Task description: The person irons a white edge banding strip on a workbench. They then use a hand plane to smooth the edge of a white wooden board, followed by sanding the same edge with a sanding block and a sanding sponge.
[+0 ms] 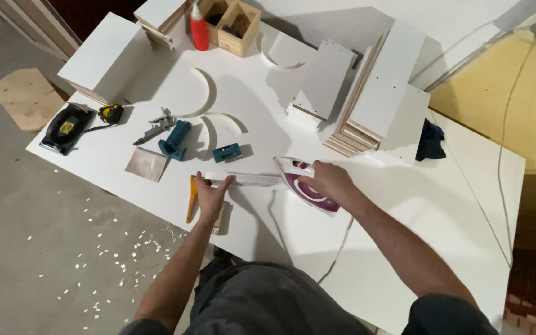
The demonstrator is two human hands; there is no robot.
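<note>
Your left hand's fingers (pixel 213 191) lie spread flat, pressing the white edging strip (pixel 252 180) onto a narrow panel at the counter's (pixel 404 205) near edge. Your right hand (pixel 329 180) is wrapped around the purple iron (pixel 302 183) on that strip; if it slips leftward, it could burn your fingertips.

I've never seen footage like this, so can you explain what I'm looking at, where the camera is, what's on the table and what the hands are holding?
The one picture comes from a camera worn on a person's head, looking down at their bare arms. The right hand grips a purple and white clothes iron. The left hand presses on a narrow white strip beside a yellow-handled tool. On the white table also lie stacked white panels, blue clamps, a tape measure, a sander and a red bottle.
</note>
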